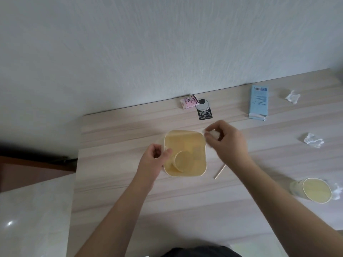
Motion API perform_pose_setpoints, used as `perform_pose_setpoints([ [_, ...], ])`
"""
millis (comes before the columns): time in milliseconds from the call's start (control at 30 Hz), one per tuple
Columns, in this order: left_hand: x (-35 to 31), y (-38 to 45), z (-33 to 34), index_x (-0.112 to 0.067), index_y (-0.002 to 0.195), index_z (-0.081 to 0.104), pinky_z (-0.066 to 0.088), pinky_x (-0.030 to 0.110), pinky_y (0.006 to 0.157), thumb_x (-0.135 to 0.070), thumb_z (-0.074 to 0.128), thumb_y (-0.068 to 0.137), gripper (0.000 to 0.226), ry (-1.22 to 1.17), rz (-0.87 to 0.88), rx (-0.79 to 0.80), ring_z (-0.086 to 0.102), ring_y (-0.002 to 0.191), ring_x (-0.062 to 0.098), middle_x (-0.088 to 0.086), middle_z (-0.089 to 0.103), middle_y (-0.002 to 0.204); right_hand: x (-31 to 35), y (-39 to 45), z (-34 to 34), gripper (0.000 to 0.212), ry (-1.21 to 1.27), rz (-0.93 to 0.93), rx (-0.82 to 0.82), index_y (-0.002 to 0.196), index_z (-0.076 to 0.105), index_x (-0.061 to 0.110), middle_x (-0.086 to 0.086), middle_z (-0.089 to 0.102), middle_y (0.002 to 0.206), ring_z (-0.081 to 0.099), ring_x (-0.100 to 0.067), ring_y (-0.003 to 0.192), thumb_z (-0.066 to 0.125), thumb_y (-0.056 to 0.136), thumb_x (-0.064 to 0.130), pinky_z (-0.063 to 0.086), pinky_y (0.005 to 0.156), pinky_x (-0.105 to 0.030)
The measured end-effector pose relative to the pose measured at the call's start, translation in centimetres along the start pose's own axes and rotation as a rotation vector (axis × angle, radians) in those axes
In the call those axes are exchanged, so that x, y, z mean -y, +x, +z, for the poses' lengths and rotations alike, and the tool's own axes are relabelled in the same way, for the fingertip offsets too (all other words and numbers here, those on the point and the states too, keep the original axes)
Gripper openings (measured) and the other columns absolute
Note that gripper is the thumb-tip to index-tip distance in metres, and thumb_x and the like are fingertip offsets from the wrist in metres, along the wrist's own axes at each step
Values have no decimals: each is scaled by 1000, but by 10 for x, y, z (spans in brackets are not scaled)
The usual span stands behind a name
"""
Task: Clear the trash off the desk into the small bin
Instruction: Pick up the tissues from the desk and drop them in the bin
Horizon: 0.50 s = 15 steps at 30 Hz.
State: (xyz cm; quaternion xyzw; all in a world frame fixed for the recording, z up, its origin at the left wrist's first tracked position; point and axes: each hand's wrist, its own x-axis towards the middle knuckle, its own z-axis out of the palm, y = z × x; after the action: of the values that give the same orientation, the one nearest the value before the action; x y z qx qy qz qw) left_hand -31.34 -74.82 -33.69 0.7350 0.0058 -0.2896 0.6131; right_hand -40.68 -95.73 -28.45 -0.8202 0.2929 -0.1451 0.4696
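Observation:
A small square yellow bin (pixel 185 138) stands mid-desk with a paper cup (pixel 182 161) lying inside it. My left hand (pixel 154 158) rests at the bin's left rim, fingers loosely curled around nothing. At the bin's right top corner my right hand (pixel 227 140) pinches a crumpled white tissue (pixel 213 134). Loose trash lies around: a thin wooden stick (pixel 220 171), two crumpled tissues (pixel 293 97) (pixel 312 140), another paper cup (pixel 311 190) on its side, a light blue carton (pixel 259 102), a black tag (pixel 205 115) and a pink wrapper (pixel 189 102).
The wooden desk (pixel 185 201) runs along a white wall (pixel 148 43); its left edge drops to a tiled floor (pixel 35 210). A grey cable grommet (pixel 203 104) sits at the desk's back edge. A further tissue (pixel 336 191) lies beside the tipped cup.

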Motion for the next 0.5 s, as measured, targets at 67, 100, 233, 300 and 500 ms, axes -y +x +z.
perform_pose_setpoints([
  [67,0,-1,3,-14,84,60,43,18,52,-36,77,73,30,-9,22,11,51,58,7,-6,56,68,17,-17,11,16,22,-49,145,76,65,30,8,52,50,48,-2,49,72,74,15,36,48,-9],
  [100,1,-2,4,-13,85,60,43,19,53,-34,77,76,29,-10,31,19,51,59,9,-5,56,69,22,-23,17,17,13,-71,212,76,66,30,12,52,51,50,-2,52,71,74,14,36,49,-10],
  [233,1,-7,7,-6,90,59,42,26,58,-41,75,77,40,2,39,24,49,65,14,2,55,74,24,-33,39,10,-95,-113,395,86,68,20,16,52,66,50,3,61,67,77,15,33,54,-10],
  [300,2,-8,8,-6,91,59,43,29,61,-50,74,70,51,14,37,26,50,68,16,3,55,76,20,-36,49,10,-131,-52,434,88,68,19,14,52,71,48,1,62,65,79,18,31,54,-10],
  [500,6,-8,2,-7,92,60,45,32,66,-43,75,75,42,9,18,42,54,71,15,0,59,77,19,-35,70,30,-276,115,592,115,63,23,4,63,97,58,-13,82,57,85,24,47,66,-25],
])
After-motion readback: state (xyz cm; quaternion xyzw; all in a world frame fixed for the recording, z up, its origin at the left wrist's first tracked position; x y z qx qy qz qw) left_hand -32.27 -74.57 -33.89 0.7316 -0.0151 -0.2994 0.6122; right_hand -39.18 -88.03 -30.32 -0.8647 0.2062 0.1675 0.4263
